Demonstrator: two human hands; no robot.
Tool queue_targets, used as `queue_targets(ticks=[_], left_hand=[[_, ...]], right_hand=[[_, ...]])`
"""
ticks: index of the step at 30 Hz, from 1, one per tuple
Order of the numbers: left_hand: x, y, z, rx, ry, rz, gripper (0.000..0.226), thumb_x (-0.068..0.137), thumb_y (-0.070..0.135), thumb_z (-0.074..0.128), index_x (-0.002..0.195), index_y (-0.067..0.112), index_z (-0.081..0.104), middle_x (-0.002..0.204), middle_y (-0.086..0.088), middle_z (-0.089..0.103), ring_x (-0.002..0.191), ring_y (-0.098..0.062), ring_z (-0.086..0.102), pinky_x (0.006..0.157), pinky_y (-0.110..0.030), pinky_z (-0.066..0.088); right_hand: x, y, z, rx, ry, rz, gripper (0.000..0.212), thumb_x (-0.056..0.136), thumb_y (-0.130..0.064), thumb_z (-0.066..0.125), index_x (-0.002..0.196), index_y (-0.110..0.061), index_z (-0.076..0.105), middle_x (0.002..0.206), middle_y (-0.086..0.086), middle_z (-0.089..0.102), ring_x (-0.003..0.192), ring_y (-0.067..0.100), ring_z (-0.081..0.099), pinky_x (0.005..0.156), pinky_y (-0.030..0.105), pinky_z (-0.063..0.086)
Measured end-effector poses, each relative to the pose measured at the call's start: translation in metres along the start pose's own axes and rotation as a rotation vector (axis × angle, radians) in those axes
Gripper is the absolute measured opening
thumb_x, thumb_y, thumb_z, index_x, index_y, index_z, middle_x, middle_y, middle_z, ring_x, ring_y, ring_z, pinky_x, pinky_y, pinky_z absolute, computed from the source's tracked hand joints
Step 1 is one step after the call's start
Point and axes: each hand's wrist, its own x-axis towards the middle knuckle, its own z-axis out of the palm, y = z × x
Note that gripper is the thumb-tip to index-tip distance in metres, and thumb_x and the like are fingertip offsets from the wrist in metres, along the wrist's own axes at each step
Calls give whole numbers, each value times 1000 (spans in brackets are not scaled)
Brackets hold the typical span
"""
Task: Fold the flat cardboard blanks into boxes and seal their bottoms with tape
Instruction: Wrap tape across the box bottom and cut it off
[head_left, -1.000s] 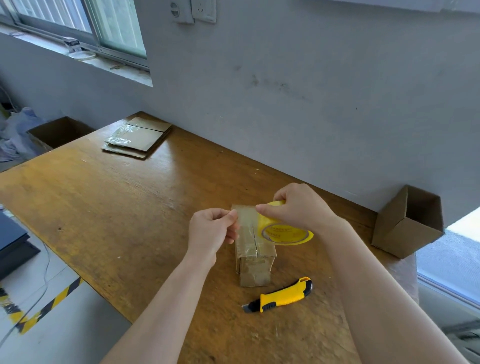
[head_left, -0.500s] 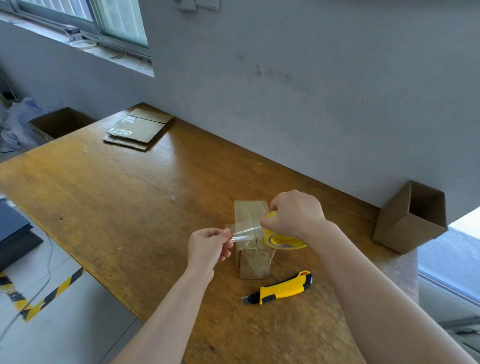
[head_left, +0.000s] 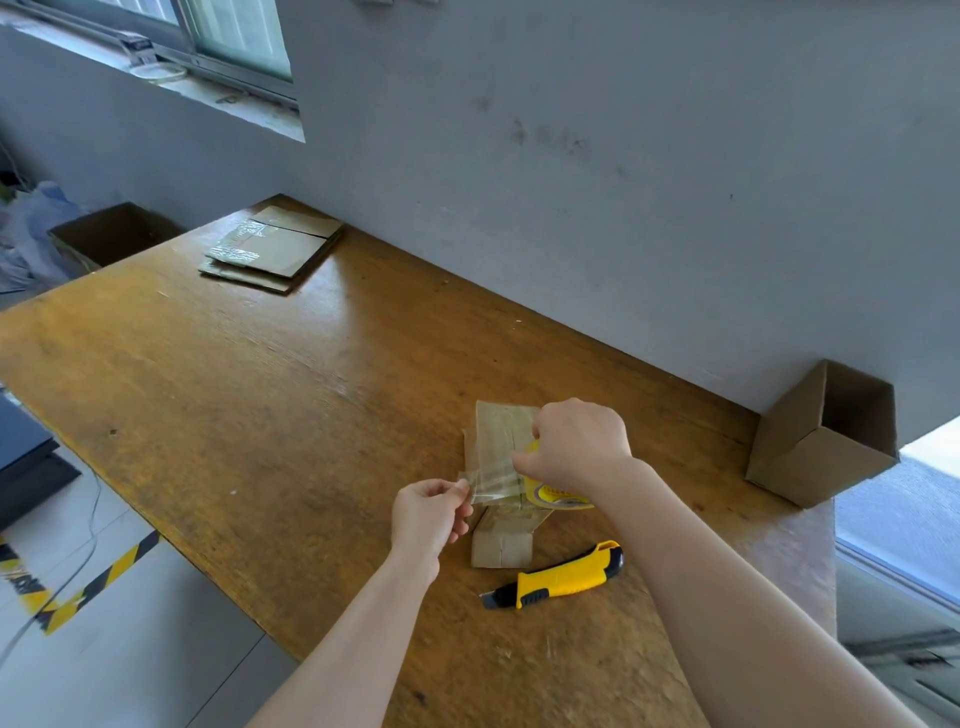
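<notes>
A small folded cardboard box stands on the wooden table, its taped flaps facing up. My right hand grips a yellow roll of clear tape just above the box's right side. My left hand pinches the free end of a clear tape strip that stretches from the roll leftward across the box top. A stack of flat cardboard blanks lies at the far left of the table.
A yellow and black utility knife lies on the table just in front of the box. An open cardboard box rests on its side at the table's right end. Another open box stands beyond the table's far left corner.
My left hand has drawn the tape end away from the roll, leftward and toward me, so the strip is longer. The right hand with the roll has dropped closer to the box.
</notes>
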Motion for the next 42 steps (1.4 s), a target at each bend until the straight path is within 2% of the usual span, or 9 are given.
queue_targets(ticks=[12,18,20,23,28,31,34,39,42], left_hand=[[16,-13,12,205,8,67,25,95,28,62,80,8,68,63,-2,64,52,-12,51,51,-25,43],[24,-21,0,480,-21,-102,48,84,56,67,103,15,53,94,-2,59,71,-14,53,57,-27,42],[26,-25,1,549,76,16,31,88,38,69,104,19,50,102,2,57,88,-15,55,71,-28,45],[15,-14,13,361,176,324,5,97,16,56,97,20,54,94,3,60,87,-14,59,68,-22,44],[15,-1,30,373,-36,319,25,103,37,42,104,15,54,90,-1,60,76,-10,56,59,-23,40],[27,-5,25,500,-39,279,41,100,50,41,120,16,53,110,-1,58,98,-13,57,79,-30,50],[34,-7,26,508,-75,294,56,101,49,37,149,21,36,147,-1,39,136,-22,36,112,-48,35],[32,-5,27,472,-98,276,56,104,47,29,155,24,24,157,1,32,142,-22,34,113,-43,35],[36,-9,14,472,-48,251,52,104,47,27,152,26,33,150,-1,44,136,-24,43,107,-42,40]], right_hand=[[4,6,17,111,-53,44,36,84,-52,58,79,-17,68,70,-5,63,64,14,61,48,23,41],[4,7,20,99,-50,43,37,85,-47,57,61,-20,49,62,-5,53,60,15,55,49,25,42],[5,8,21,112,-42,48,36,85,-48,57,62,-21,51,63,-5,55,61,15,56,49,24,42],[5,6,22,129,-32,50,37,85,-48,58,62,-20,52,63,-5,55,59,14,56,48,24,41],[5,4,24,143,-23,55,39,85,-49,58,61,-20,49,63,-5,55,59,15,56,49,24,43],[5,3,23,168,-10,65,39,86,-49,56,61,-20,51,62,-5,55,58,14,55,48,22,43],[5,1,23,227,-16,86,41,87,-51,55,60,-20,49,61,-5,53,56,13,51,47,22,40],[10,3,23,298,-25,38,45,89,-58,52,75,-17,65,72,-4,63,65,15,61,49,24,43],[14,13,23,605,-92,-21,53,86,-62,59,60,-17,49,57,-4,44,54,14,44,50,30,33]])
